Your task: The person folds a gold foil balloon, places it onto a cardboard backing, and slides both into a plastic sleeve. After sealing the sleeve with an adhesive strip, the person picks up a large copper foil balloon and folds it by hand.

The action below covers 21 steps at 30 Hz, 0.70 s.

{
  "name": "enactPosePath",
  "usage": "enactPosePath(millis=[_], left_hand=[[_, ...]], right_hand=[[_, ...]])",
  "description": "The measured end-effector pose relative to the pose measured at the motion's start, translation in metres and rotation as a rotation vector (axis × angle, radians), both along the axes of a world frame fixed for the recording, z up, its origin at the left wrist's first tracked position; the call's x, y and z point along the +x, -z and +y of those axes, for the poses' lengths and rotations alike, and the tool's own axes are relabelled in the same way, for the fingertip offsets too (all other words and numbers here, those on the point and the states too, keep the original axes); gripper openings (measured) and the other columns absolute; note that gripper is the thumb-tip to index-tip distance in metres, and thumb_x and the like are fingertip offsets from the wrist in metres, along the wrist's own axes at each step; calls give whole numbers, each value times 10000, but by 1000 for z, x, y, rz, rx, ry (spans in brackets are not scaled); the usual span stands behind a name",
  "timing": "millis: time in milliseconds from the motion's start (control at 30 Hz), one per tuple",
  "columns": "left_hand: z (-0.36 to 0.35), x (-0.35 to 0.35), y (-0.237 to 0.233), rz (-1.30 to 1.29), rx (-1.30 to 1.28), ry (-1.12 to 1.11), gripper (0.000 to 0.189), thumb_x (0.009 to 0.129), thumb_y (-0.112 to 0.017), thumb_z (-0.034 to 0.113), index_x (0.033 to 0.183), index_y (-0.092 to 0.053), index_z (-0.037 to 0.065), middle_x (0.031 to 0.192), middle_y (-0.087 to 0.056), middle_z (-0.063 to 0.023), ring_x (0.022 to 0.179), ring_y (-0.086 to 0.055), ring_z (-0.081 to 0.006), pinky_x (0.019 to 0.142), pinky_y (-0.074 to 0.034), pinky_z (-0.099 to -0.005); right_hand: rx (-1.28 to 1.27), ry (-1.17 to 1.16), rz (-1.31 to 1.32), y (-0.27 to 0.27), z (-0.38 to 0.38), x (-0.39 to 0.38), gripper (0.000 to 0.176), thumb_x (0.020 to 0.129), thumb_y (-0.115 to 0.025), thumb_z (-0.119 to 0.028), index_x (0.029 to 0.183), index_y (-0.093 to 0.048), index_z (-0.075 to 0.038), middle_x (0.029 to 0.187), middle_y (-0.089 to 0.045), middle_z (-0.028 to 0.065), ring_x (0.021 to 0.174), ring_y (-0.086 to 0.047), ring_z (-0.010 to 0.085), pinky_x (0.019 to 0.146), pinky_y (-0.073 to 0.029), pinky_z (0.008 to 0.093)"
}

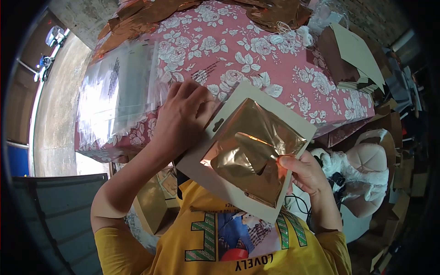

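My right hand [308,175] grips the lower right edge of a pale card [195,160] with a hang slot, its thumb pressing on folded gold foil [247,156] that lies on the card's face. The card is tilted in front of my chest. My left hand [187,107] is closed with curled fingers near the card's upper left edge. It seems to pinch a clear plastic bag [205,72] with printed black text, spread over the tablecloth; its fingertips are partly hidden. Just left of this hand lies a stack of clear plastic bags [117,87].
A pink floral tablecloth [259,46] covers the table. Copper-coloured foil pieces [146,16] lie at the back. White string [286,39] and a stack of cards [353,64] are at the back right. A padded seat [366,169] stands at right, a cardboard box [153,204] below left.
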<state>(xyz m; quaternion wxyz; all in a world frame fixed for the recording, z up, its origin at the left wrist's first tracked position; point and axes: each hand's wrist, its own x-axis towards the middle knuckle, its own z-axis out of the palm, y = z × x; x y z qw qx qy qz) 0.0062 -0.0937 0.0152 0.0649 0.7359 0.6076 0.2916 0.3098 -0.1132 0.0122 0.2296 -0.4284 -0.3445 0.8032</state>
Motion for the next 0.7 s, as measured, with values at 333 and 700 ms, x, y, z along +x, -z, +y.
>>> enactPosePath(millis=[333, 700], left_hand=[[3, -3, 2, 25, 103, 45, 148, 829, -645, 33, 962, -606, 84, 937, -601, -80, 917, -581, -306, 808, -474, -403], [2, 2, -1, -4, 121, 28, 137, 839, -656, 63, 963, -600, 75, 944, -603, -79, 909, -577, -303, 796, -473, -400]], right_hand=[[-3, -75, -7, 8, -7, 6, 240, 950, -618, -178, 1069, -600, 30, 746, -669, 106, 507, -647, 186, 426, -542, 279], [19, -43, 35, 6, 0, 1, 241, 971, -608, -210, 1045, -611, 19, 818, -676, 88, 548, -662, 175, 471, -555, 265]])
